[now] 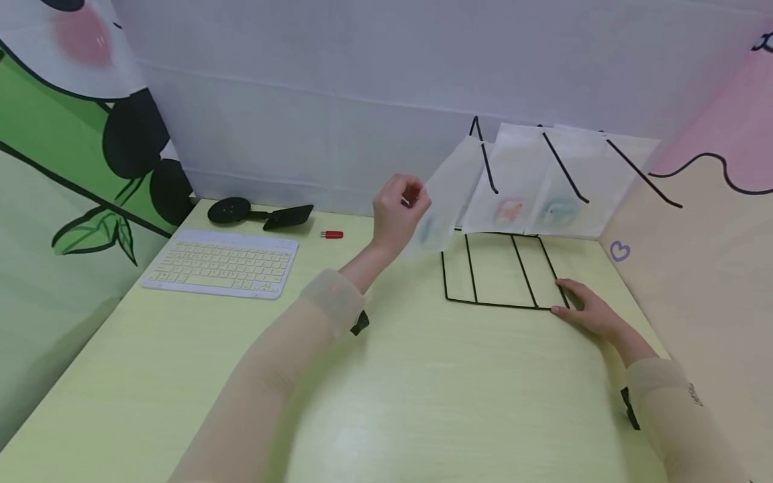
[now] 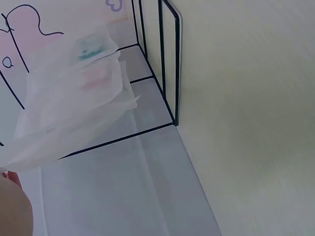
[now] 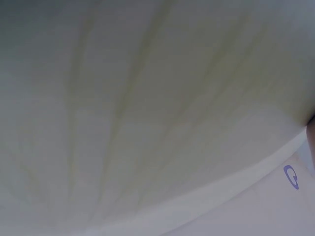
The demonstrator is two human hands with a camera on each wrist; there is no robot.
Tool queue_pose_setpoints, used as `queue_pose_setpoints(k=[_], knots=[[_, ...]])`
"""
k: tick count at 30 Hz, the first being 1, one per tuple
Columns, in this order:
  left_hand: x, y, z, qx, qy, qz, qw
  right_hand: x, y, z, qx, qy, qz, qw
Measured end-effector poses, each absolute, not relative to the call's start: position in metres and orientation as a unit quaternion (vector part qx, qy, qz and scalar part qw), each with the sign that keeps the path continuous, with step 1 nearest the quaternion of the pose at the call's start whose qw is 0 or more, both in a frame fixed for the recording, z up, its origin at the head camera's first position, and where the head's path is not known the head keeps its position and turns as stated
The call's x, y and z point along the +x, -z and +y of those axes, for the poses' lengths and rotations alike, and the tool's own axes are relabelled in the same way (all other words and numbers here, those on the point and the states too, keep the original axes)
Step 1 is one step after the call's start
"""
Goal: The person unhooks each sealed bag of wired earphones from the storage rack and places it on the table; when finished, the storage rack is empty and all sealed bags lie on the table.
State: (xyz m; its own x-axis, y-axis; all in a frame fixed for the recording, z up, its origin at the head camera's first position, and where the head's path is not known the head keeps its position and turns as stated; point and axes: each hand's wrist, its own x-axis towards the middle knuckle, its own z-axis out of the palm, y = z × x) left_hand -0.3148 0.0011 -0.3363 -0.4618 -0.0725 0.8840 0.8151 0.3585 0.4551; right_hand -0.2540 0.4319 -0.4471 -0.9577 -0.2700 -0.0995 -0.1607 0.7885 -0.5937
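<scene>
A black wire rack [image 1: 506, 305] with slanted prongs stands at the back right. Three thin white translucent bags hang from it, each with a small faint coloured print. My left hand [image 1: 400, 208] pinches the outer edge of the leftmost bag [image 1: 449, 191], which is drawn out to the left at a slant. In the left wrist view, my fingertips show at that bag's edge. The middle bag [image 1: 513, 174] has a pinkish print, the right bag [image 1: 594, 178] a teal one. My right hand [image 1: 588, 308] holds the front right corner of the rack's base, thumb and fingers at the wire.
On the left of the table [image 1: 423, 402] lies a white keyboard [image 1: 220, 263]. Behind it are a black folding stand with a round base [image 1: 229, 210] and a small red USB stick [image 1: 332, 235]. Printed cloth walls [image 1: 302, 134] stand at the back and sides.
</scene>
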Motion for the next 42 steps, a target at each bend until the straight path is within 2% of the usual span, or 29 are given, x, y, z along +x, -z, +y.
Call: queue_pose_setpoints(k=[13,42], knots=[[-0.293,0.325,0.002,-0.266,0.470,-0.686,0.487,-0.253,0.446,0.431,-0.107,0.304,0.941,0.102],[-0.240,0.308,-0.023,-0.312,0.428,-0.705,0.472,-0.253,0.446,0.433,-0.106,0.294,0.945,0.101]])
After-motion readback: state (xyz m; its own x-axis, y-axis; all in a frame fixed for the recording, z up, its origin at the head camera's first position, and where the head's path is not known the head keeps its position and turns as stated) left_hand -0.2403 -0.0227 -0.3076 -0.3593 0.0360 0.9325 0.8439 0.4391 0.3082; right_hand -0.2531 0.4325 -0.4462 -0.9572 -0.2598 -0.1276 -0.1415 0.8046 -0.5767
